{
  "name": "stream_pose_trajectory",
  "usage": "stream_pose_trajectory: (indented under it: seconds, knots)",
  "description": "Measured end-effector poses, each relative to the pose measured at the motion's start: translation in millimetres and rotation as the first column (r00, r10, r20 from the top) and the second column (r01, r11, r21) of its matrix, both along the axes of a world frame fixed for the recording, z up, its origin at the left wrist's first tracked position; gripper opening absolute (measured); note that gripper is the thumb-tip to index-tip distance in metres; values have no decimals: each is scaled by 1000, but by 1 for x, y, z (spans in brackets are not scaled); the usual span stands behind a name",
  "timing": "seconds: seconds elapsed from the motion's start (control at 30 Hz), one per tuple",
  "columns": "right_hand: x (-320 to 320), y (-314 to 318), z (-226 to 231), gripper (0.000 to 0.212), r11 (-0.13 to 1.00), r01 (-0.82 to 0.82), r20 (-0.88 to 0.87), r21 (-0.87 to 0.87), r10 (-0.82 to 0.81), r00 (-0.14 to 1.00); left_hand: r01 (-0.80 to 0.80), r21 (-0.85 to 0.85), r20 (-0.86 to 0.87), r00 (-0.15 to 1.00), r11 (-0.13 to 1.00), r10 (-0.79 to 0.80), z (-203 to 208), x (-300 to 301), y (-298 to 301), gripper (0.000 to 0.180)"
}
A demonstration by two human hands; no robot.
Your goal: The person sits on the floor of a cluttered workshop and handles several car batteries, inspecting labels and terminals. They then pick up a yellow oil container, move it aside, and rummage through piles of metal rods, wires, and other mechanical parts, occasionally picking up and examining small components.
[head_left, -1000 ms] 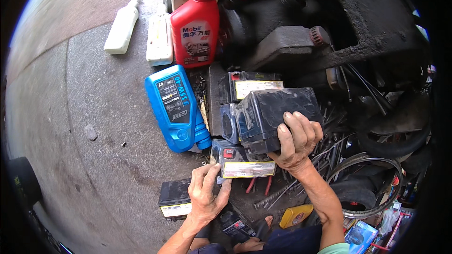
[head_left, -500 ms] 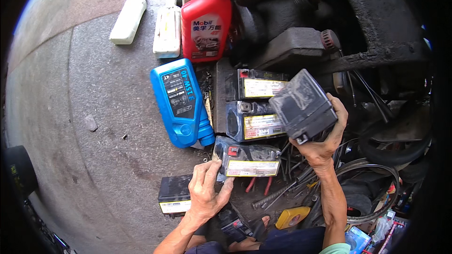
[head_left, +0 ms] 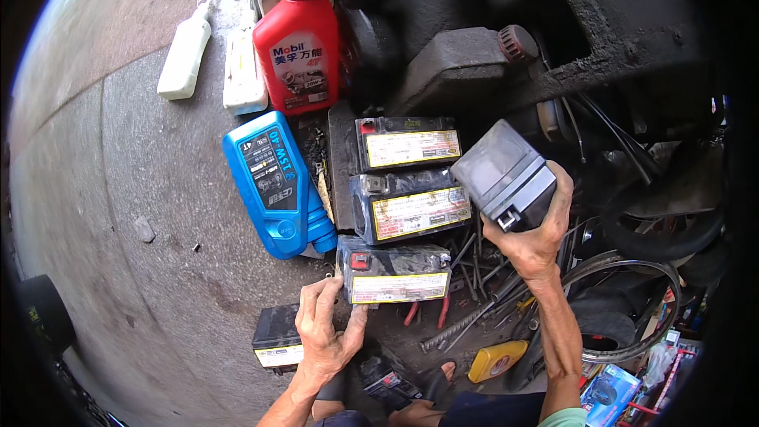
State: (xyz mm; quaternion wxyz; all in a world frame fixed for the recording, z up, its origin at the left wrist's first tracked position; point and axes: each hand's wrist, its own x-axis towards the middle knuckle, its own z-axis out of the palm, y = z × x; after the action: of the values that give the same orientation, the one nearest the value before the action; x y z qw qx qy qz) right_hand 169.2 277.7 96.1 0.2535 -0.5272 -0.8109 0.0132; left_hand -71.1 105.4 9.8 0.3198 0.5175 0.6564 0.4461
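Note:
My right hand [head_left: 538, 243] is wrapped round a dusty black battery [head_left: 503, 170] and holds it tilted, with one metal terminal showing at its lower corner. The fingers and thumb of my left hand [head_left: 326, 330] grip the left end of another battery [head_left: 399, 275], which has a red terminal cover and a white label edged in yellow. Two similar batteries, an upper one [head_left: 411, 145] and a lower one [head_left: 415, 209], lie just beyond it. Partly behind my left hand sits one more black battery [head_left: 275, 330].
A blue oil bottle [head_left: 277, 186] lies left of the batteries, and a red oil bottle [head_left: 299, 47] stands behind it. Black jugs [head_left: 455, 71] are at the back. Metal rods [head_left: 466, 324], a wheel rim [head_left: 672, 300] and a yellow bottle [head_left: 496, 361] are at the right.
The battery in my right hand has turned slightly, showing more of its terminal side. My left hand keeps its grip on the other battery. The whole view has shifted a little.

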Motion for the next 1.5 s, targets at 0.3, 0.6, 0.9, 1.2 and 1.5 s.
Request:
stream_pose_trajectory:
  seconds: [0.3,0.6,0.9,1.2,1.5]
  knots:
    - [-52,-19,45,100,836,-481,144,-264,527,837,-28,57,-24,999,998,29,-3,0,-1,52]
    - [-79,18,42,100,787,-506,111,-353,573,812,-37,67,-37,999,997,39,0,1,2,68]
    - [-23,-2,52,122,867,-266,233,-422,388,892,0,56,-105,994,998,5,-5,5,0,62]
    - [-14,-11,37,113,935,-219,248,-278,290,924,32,-172,310,951,985,23,4,-26,6,50]
    - [-36,0,12,76,896,-191,-738,-401,-193,647,301,151,97,943,942,-317,69,-52,131,81]
